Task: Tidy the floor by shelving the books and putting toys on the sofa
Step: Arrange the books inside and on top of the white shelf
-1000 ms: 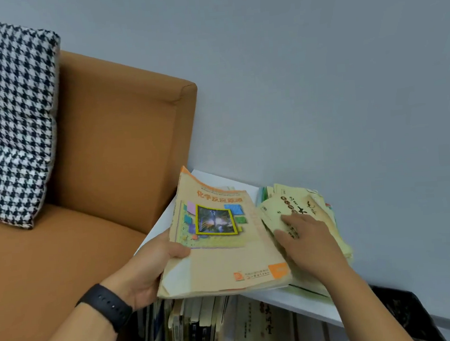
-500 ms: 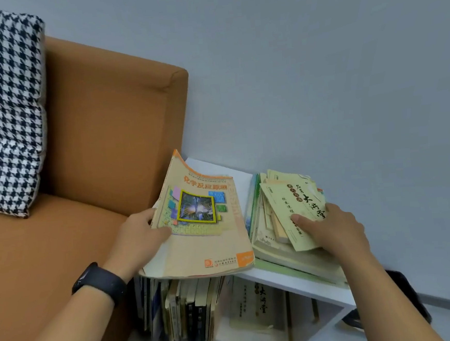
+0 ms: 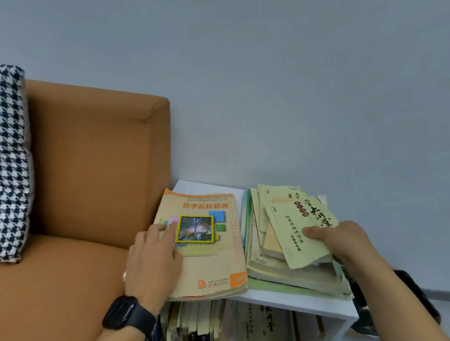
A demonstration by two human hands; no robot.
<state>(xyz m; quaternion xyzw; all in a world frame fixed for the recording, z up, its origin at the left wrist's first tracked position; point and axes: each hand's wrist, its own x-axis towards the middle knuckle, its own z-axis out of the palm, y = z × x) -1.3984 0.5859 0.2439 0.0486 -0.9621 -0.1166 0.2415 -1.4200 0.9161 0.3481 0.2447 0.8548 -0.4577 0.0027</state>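
1. Orange-trimmed textbook lies flat on the white shelf, its near edge overhanging the front, just beside the sofa arm.
2. Left hand, a black watch on its wrist, rests on the textbook's cover with fingers straight and loosely spread.
3. Right hand pinches a pale green booklet, thumb on top, at the near corner of a messy stack to the right of the textbook.
4. More books stand upright in the compartment below.
5. Houndstooth cushion leans against the sofa back, at far left.
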